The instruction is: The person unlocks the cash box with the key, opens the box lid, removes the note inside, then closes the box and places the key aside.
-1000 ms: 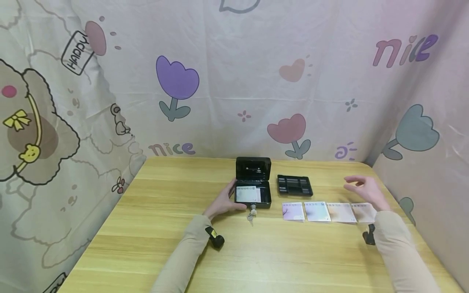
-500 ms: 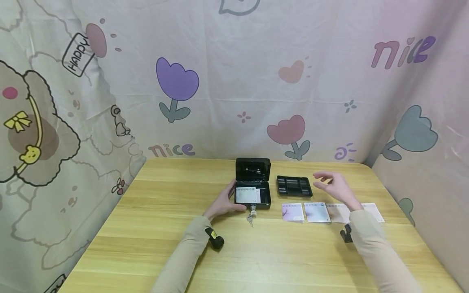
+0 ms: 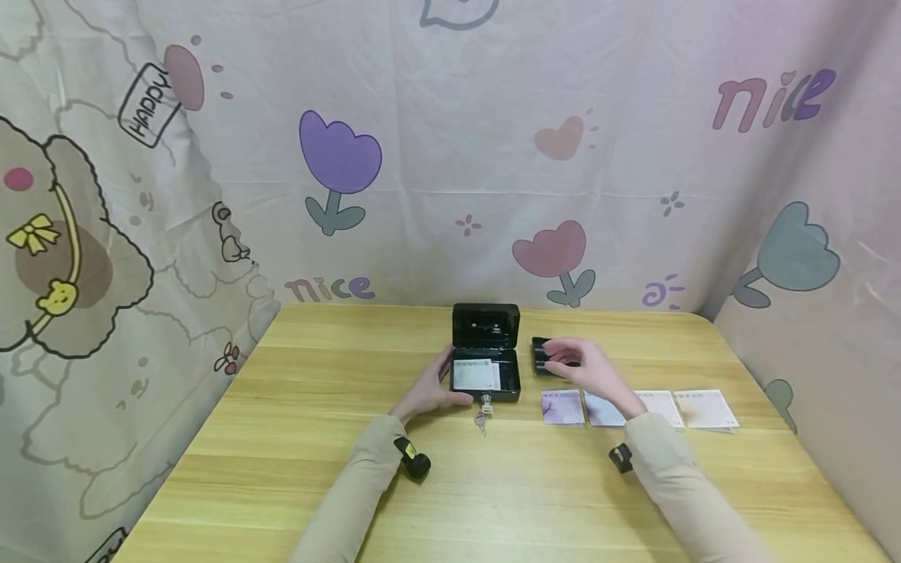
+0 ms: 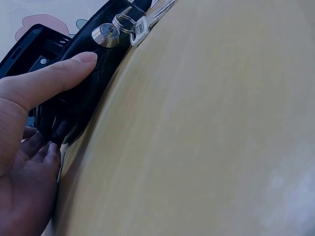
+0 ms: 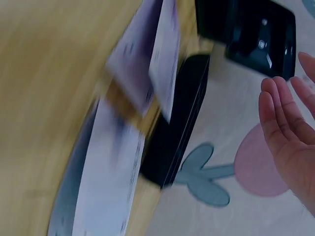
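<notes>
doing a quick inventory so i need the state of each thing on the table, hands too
Cash box: open, lid raised
Inner notes: lying overlapped in the cash box
Row of notes: on the table, the purple one looks folded
Black tray: outside the cash box, partly hidden
Key: on a ring at the lock
Left hand: gripping the cash box
Right hand: loosely curved, holding nothing

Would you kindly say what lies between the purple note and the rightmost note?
The head view shows a bluish note and a pale note, partly hidden by the right arm.
</notes>
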Tool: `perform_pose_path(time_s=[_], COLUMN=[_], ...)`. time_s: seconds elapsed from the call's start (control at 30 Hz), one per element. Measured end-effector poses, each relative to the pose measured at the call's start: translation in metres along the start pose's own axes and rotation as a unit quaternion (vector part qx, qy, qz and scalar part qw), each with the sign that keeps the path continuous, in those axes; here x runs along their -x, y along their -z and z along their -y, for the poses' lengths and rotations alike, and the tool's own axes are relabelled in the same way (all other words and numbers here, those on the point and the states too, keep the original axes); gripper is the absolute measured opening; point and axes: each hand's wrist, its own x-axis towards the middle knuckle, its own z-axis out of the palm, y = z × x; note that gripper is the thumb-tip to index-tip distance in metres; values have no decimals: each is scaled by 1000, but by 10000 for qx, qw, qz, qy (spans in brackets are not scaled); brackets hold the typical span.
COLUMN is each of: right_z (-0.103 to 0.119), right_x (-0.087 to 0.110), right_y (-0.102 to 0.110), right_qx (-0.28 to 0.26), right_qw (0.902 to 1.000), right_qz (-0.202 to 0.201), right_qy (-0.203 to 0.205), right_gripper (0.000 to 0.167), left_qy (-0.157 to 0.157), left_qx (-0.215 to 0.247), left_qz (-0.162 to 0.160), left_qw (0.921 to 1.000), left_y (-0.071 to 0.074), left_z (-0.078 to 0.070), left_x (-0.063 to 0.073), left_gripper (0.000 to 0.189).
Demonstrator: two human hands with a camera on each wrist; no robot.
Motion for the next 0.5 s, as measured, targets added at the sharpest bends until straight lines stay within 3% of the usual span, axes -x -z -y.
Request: perform_pose_path(time_s=[0.27, 0.5], right_z=[13, 24], right_x=[-4, -12], right_y=[-30, -49], right_qx=[-385, -564], right_qw=[9990, 9970], right_qz=[236, 466], right_qy=[6, -244], right_gripper=[35, 39], left_qy=[19, 30], left_qx=[-105, 0], left_qz=[-31, -49], left_qw=[9999, 10000], left_y=[0, -1], left_z=[-1, -1], left_x=[1, 1], left_gripper=[120, 121])
